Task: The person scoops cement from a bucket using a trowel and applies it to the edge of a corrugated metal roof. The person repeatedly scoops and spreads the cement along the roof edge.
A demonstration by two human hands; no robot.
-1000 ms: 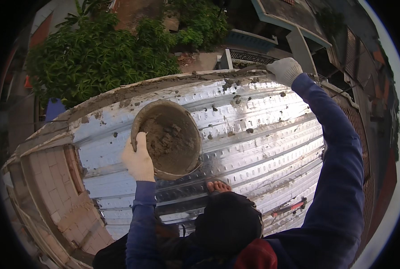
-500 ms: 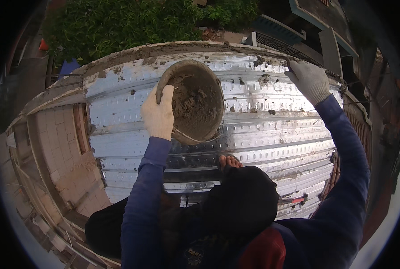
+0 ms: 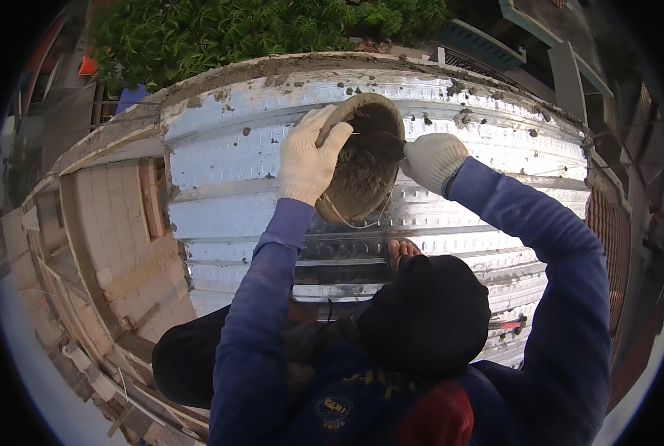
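Upper middle of frame, left hand [image 3: 311,158]'s got fingers pinching the bucket [image 3: 369,114] rim; right hand [image 3: 432,160]'s curled round a trowel [image 3: 382,146] poking left over the mortar [image 3: 356,180].

Plenty of daylight here, though I can't pin down the exact source. The metal sheeting [image 3: 228,160] bounces it back hard, worst around 2 to 3 o'clock, with a dark reflective band just below centre towards 6. The bucket [image 3: 382,102] goes murky inside its upper end, the foliage [image 3: 220,41] at 11 is pretty dim, and the black cap [image 3: 429,316] between 4 and 5 swallows most detail. Focus is decent mid-frame, mushy out by 3. Fisheye bends the straight ribs, and black vignetting eats all the corners.
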